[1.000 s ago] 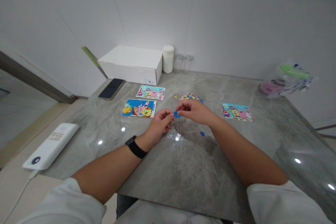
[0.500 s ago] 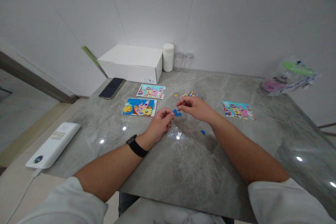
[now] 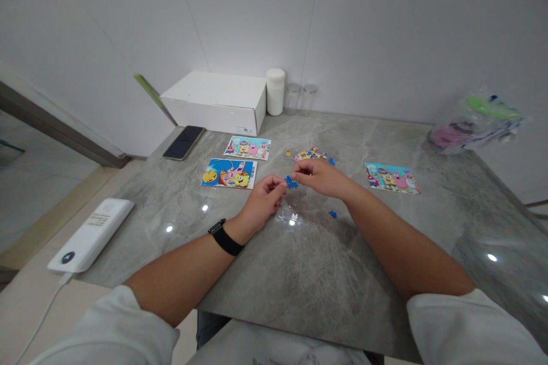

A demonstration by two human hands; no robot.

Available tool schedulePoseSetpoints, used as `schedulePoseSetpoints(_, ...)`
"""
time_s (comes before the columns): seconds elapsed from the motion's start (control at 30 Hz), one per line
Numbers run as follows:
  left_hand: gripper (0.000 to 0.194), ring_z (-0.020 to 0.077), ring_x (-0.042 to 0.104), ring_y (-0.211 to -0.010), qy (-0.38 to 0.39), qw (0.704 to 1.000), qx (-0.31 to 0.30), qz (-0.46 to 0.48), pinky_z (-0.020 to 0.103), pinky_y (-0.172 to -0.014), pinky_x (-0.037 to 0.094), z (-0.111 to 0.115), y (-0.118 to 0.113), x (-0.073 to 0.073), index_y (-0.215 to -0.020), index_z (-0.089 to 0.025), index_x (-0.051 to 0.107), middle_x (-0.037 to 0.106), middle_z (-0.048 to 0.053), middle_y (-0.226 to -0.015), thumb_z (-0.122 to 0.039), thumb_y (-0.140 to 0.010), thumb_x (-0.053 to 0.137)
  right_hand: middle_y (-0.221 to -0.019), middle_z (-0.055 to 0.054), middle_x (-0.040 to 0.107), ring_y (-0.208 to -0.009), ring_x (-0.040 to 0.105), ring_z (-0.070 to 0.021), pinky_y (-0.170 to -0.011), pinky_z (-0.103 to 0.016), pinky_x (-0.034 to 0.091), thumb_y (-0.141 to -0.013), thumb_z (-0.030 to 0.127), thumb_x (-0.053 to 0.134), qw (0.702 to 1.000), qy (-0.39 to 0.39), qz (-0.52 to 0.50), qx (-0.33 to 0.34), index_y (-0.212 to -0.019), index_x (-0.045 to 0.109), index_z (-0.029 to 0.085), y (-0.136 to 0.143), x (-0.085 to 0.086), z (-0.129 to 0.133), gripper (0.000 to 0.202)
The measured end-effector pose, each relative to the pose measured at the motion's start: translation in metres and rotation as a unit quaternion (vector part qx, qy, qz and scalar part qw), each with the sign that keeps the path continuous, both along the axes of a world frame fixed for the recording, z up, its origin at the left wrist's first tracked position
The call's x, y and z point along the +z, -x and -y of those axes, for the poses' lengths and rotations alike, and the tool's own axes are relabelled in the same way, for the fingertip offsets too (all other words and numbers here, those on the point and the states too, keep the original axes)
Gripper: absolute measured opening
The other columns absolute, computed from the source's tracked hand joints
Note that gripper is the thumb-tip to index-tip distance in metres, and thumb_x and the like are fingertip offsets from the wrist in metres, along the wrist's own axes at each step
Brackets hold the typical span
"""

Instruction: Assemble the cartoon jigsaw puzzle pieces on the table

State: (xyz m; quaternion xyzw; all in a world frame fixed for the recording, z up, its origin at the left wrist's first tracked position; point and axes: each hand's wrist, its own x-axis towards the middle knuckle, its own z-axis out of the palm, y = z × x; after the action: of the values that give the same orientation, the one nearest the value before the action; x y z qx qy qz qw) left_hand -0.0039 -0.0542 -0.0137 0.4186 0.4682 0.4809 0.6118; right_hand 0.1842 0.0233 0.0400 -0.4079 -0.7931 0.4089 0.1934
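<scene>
Over the middle of the table, my left hand (image 3: 269, 194) pinches a small cluster of blue jigsaw pieces (image 3: 291, 182) between thumb and fingers. Coming in from the other side, my right hand (image 3: 319, 175) has its thumb and fingers closed at the right edge of that cluster. A heap of loose jigsaw pieces (image 3: 312, 153) lies just beyond my right hand, partly covered by it. Nearer to me, a blue jigsaw piece (image 3: 333, 215) rests on the table below my right wrist. A whitish jigsaw piece (image 3: 294, 217) lies close to my left hand.
Left of the heap lie two cartoon picture cards (image 3: 247, 148), (image 3: 229, 173); a similar picture card (image 3: 393, 178) is at right. Behind are a phone (image 3: 184, 143), a white box (image 3: 214, 101), a white bottle (image 3: 275, 92) and glass jars (image 3: 308, 101). A power bank (image 3: 92, 235) sits at left, a plastic bag (image 3: 475, 125) at right.
My right fingertips have come down to the blue pieces, which were a little apart from them before. My left hand keeps its pinch. The view has shifted slightly.
</scene>
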Motion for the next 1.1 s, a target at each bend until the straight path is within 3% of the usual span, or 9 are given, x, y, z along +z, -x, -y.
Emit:
schedulePoseSetpoints(0.13,0.038,0.006,0.037,-0.044,0.0,1.0,-0.003,-0.001,0.019,-0.04,0.026,0.001,0.0,0.004,-0.086,-0.021,0.059,0.049,-0.008,-0.06,-0.053,-0.082,0.079,-0.069,0.002,0.059,-0.066,0.051,-0.0148,-0.063,-0.028,0.037,-0.09,0.043,0.063,1.0,0.0,0.019,0.009,-0.078,0.067,0.021,-0.013,0.012,-0.004,0.025)
schedulePoseSetpoints(0.37,0.032,0.0066,0.042,-0.05,-0.014,1.0,0.007,-0.007,0.019,-0.042,0.028,0.006,-0.001,0.014,-0.082,-0.019,0.061,0.057,-0.004,-0.07,-0.049,-0.082,0.073,-0.07,0.001,0.059,-0.065,0.049,-0.0141,-0.062,-0.028,0.034,-0.089,0.052,0.065,0.997,-0.019,0.061,-0.043,-0.083,0.072,0.021,-0.074,0.048,-0.02,0.032)
schedulePoseSetpoints(0.5,0.03,0.0069,0.043,-0.051,-0.023,0.999,-0.012,-0.04,0.019,-0.044,0.029,0.008,-0.001,0.013,-0.08,-0.019,0.06,0.057,-0.004,-0.07,-0.047,-0.083,0.072,-0.068,0.002,0.061,-0.065,0.049,-0.0139,-0.061,-0.027,0.032,-0.088,0.048,0.066,0.99,-0.033,0.134,-0.018,-0.08,0.075,0.021,-0.079,0.036,-0.027,0.03)
schedulePoseSetpoints(0.73,0.031,0.0077,0.044,-0.052,-0.034,0.997,-0.021,-0.068,0.02,-0.047,0.031,0.007,0.0,0.012,-0.082,-0.02,0.061,0.057,-0.004,-0.07,-0.049,-0.085,0.069,-0.073,0.0,0.072,-0.068,0.058,-0.015,-0.063,-0.027,0.035,-0.086,0.03,0.067,0.966,-0.017,0.257,0.013,-0.082,0.079,0.02,-0.051,-0.003,-0.032,0.016)
schedulePoseSetpoints(1.1,0.034,0.0073,0.043,-0.053,-0.032,0.996,-0.034,-0.07,0.02,-0.046,0.029,0.007,0.0,0.013,-0.081,-0.019,0.06,0.058,-0.003,-0.072,-0.051,-0.084,0.07,-0.093,-0.006,0.081,-0.078,0.065,-0.0173,-0.065,-0.026,0.036,-0.093,0.031,0.065,0.928,-0.048,0.369,0.009,-0.095,0.083,0.018,-0.037,-0.009,-0.027,0.022)
